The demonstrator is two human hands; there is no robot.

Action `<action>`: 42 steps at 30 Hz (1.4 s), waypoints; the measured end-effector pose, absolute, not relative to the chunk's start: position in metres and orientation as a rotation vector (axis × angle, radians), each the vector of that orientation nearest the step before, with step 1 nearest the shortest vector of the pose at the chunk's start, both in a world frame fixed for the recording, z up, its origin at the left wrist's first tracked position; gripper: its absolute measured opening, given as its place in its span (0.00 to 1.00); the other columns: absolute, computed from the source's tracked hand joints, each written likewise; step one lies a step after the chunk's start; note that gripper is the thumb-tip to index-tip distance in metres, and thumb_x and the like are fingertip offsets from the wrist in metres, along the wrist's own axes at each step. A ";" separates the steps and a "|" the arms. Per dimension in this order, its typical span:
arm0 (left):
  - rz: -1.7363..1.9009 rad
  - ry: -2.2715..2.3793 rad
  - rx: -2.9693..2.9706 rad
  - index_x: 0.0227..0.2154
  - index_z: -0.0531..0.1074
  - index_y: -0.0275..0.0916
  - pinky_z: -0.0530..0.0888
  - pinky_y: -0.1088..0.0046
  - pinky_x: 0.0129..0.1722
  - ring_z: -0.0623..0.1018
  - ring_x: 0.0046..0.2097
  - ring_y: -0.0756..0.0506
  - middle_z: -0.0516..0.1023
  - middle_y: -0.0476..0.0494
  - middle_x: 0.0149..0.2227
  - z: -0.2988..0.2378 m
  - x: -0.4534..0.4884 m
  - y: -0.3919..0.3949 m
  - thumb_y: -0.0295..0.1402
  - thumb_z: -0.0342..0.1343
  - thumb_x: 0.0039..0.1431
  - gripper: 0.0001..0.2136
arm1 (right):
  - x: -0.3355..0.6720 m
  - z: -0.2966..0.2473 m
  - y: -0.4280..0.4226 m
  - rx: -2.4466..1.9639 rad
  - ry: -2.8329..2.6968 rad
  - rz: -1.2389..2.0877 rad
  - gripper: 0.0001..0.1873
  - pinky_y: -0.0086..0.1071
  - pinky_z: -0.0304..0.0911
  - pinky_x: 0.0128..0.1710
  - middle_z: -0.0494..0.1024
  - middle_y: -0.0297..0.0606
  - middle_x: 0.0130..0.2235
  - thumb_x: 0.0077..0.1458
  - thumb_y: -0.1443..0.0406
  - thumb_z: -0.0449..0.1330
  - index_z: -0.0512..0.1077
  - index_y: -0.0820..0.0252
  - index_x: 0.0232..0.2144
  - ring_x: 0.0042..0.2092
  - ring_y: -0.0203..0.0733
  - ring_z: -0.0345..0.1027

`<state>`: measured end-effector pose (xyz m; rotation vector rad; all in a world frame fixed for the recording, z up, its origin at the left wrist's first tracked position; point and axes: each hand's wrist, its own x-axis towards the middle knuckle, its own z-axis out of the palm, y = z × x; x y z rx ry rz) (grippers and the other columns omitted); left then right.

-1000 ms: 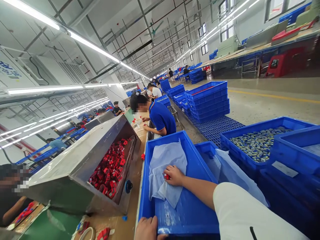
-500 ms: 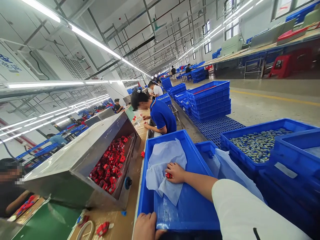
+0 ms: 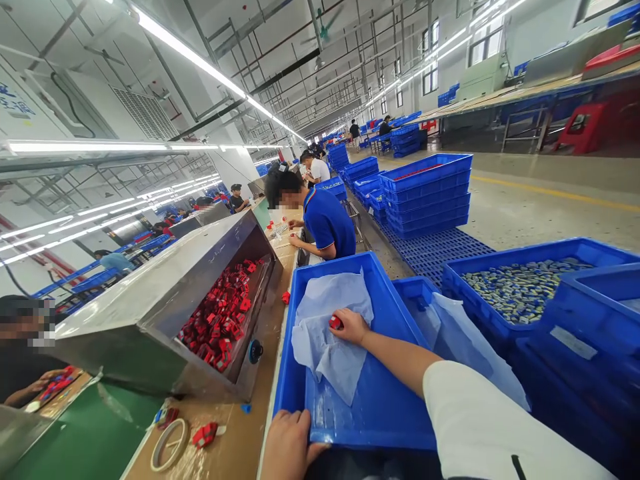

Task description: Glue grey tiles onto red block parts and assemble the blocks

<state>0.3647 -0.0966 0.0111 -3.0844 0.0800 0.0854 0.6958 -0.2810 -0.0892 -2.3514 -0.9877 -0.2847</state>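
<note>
My right hand [image 3: 351, 327] is closed on a small red plastic part [image 3: 335, 323], its fingers partly hiding the shape. It is just over, or resting on, a crumpled white sheet [image 3: 333, 293] that lies inside a blue plastic bin [image 3: 373, 417]. Whether the red part touches the sheet, I cannot tell. At the bin's near left corner, my left hand [image 3: 290, 440] grips the rim, thumb hooked along the edge.
Left of the bin, a metal box [image 3: 165, 320] holds many red parts [image 3: 220, 320]. A tape roll [image 3: 170, 445] and red pieces [image 3: 205, 435] lie on the bench. Blue bins [image 3: 425, 197] stand to the right. A co-worker in a blue shirt [image 3: 327, 220] sits beyond.
My right hand has turned slightly and the red part shows more clearly between its fingers. My left hand stays on the rim. The whole view has shifted a little.
</note>
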 end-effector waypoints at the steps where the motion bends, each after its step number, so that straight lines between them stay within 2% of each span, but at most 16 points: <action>1: 0.082 0.078 -3.087 0.39 0.76 0.41 0.72 0.58 0.47 0.83 0.44 0.34 0.84 0.42 0.40 0.014 0.364 -0.099 0.59 0.58 0.67 0.23 | 0.697 -0.090 -0.281 -2.356 -0.971 -0.279 0.18 0.39 0.67 0.47 0.80 0.45 0.46 0.64 0.54 0.62 0.76 0.60 0.49 0.50 0.52 0.73; 7: 0.020 0.156 -3.100 0.36 0.74 0.41 0.70 0.58 0.44 0.83 0.40 0.35 0.83 0.41 0.36 0.019 0.363 -0.105 0.61 0.53 0.70 0.25 | 0.695 -0.092 -0.287 -2.329 -1.242 -0.188 0.21 0.41 0.65 0.52 0.78 0.48 0.52 0.65 0.56 0.61 0.77 0.58 0.56 0.53 0.53 0.71; 13: -0.073 0.203 -3.074 0.35 0.73 0.41 0.69 0.58 0.40 0.82 0.36 0.35 0.82 0.42 0.33 0.010 0.362 -0.106 0.65 0.50 0.67 0.29 | 0.687 -0.083 -0.295 -2.197 -1.700 -0.078 0.38 0.48 0.63 0.57 0.77 0.50 0.55 0.56 0.42 0.68 0.76 0.56 0.60 0.54 0.57 0.70; 18: -0.164 0.232 -3.081 0.33 0.71 0.41 0.68 0.60 0.38 0.81 0.34 0.37 0.80 0.44 0.30 0.005 0.362 -0.106 0.65 0.50 0.67 0.29 | 0.700 -0.085 -0.305 -2.071 -2.031 -0.068 0.43 0.57 0.62 0.59 0.72 0.58 0.62 0.54 0.38 0.67 0.75 0.58 0.62 0.59 0.64 0.68; 20: -0.185 0.236 -3.073 0.33 0.71 0.42 0.68 0.60 0.38 0.81 0.33 0.38 0.80 0.44 0.30 0.004 0.362 -0.104 0.65 0.51 0.67 0.28 | 0.709 -0.088 -0.306 -2.071 -2.061 -0.041 0.41 0.57 0.62 0.59 0.71 0.58 0.64 0.55 0.38 0.67 0.76 0.57 0.61 0.60 0.65 0.67; 24: -0.218 0.252 -3.072 0.32 0.70 0.42 0.68 0.60 0.37 0.80 0.33 0.38 0.79 0.45 0.29 0.006 0.363 -0.103 0.65 0.50 0.67 0.28 | 0.720 -0.095 -0.303 -2.179 -1.838 -0.013 0.33 0.50 0.66 0.56 0.73 0.55 0.61 0.56 0.40 0.69 0.81 0.55 0.53 0.57 0.60 0.69; 28: -0.212 0.274 -3.081 0.33 0.71 0.42 0.68 0.60 0.38 0.80 0.33 0.39 0.79 0.44 0.30 0.008 0.363 -0.103 0.65 0.48 0.68 0.29 | 0.718 -0.099 -0.299 -2.245 -1.643 -0.077 0.28 0.51 0.65 0.57 0.72 0.54 0.60 0.60 0.42 0.66 0.82 0.56 0.49 0.56 0.59 0.69; 33: -0.146 0.247 -3.102 0.34 0.73 0.40 0.70 0.59 0.40 0.81 0.34 0.38 0.81 0.42 0.31 0.010 0.363 -0.105 0.70 0.47 0.64 0.33 | 0.712 -0.101 -0.294 -2.243 -1.539 -0.131 0.20 0.49 0.64 0.57 0.73 0.51 0.58 0.54 0.47 0.70 0.82 0.56 0.39 0.54 0.58 0.68; 37: -0.156 0.245 -3.120 0.34 0.73 0.40 0.71 0.59 0.40 0.81 0.34 0.39 0.81 0.42 0.31 0.011 0.364 -0.107 0.70 0.46 0.64 0.34 | 0.711 -0.102 -0.291 -2.239 -1.477 -0.140 0.19 0.48 0.66 0.54 0.73 0.52 0.57 0.54 0.49 0.69 0.81 0.57 0.39 0.51 0.57 0.70; 42: -0.148 0.244 -3.118 0.34 0.73 0.40 0.70 0.59 0.39 0.81 0.33 0.39 0.80 0.42 0.30 0.010 0.363 -0.107 0.70 0.46 0.65 0.34 | 0.710 -0.106 -0.286 -2.192 -1.382 -0.140 0.17 0.44 0.69 0.51 0.75 0.47 0.55 0.48 0.50 0.71 0.79 0.55 0.33 0.46 0.52 0.73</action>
